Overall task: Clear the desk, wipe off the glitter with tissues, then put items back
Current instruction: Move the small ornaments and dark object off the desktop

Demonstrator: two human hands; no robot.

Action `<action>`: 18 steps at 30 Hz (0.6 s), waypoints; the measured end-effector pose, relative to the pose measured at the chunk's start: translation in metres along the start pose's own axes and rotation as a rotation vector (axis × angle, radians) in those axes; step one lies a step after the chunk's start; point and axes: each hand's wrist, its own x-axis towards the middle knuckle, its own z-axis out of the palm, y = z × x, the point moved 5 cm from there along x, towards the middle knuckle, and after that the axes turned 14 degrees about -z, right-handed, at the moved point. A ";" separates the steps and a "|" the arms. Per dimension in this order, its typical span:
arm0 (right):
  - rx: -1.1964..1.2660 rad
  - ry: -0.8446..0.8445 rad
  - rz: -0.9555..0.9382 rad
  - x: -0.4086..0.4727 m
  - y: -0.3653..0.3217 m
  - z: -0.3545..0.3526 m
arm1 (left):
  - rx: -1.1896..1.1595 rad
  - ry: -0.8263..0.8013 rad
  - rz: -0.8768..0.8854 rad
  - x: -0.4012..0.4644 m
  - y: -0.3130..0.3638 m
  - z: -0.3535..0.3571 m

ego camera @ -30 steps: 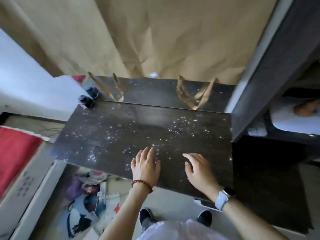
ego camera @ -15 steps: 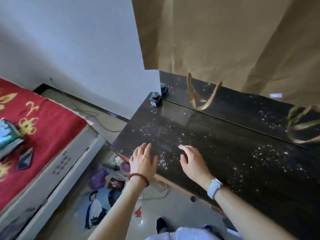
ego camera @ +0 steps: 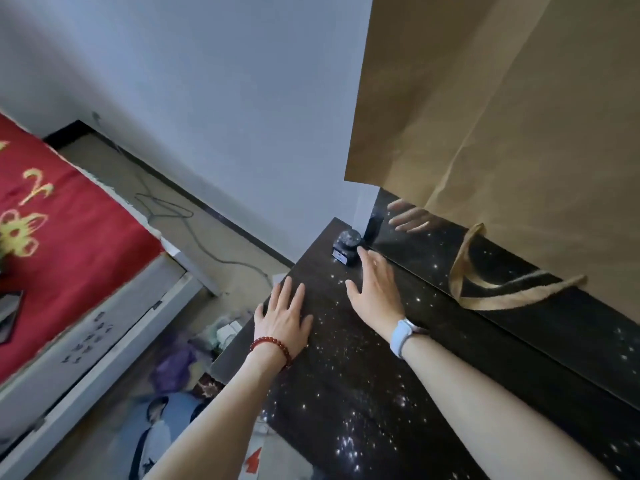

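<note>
From the head view, my right hand (ego camera: 375, 289) reaches flat and wide toward the small dark bottle (ego camera: 344, 250) at the far left corner of the desk (ego camera: 433, 393), its fingertips just touching or just beside the bottle, gripping nothing yet. My left hand (ego camera: 284, 318) lies spread on the desk near its left edge, holding nothing. I judge I am in the clearing step: that bottle looks like the last item standing here. Next I need to curl my fingers round it and lift it straight, since it sits close to the corner edge and a knock could send it to the floor.

Glitter (ego camera: 349, 441) is scattered over the dark glossy desk, thickest near me. No tissues are in sight. Brown paper (ego camera: 502, 116) hangs behind the desk, with a loop handle (ego camera: 485, 292) resting on the top. To the left are a red patterned blanket (ego camera: 52, 220) on a bed, a cable (ego camera: 194, 233) on the floor, and bags under the desk.
</note>
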 end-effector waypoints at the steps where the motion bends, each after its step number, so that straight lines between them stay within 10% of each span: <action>1: -0.038 0.000 -0.014 0.014 0.002 0.003 | 0.026 -0.013 0.011 0.008 0.001 0.003; 18: 0.236 0.089 -0.009 0.011 0.002 0.015 | 0.093 -0.127 -0.003 0.021 -0.006 0.022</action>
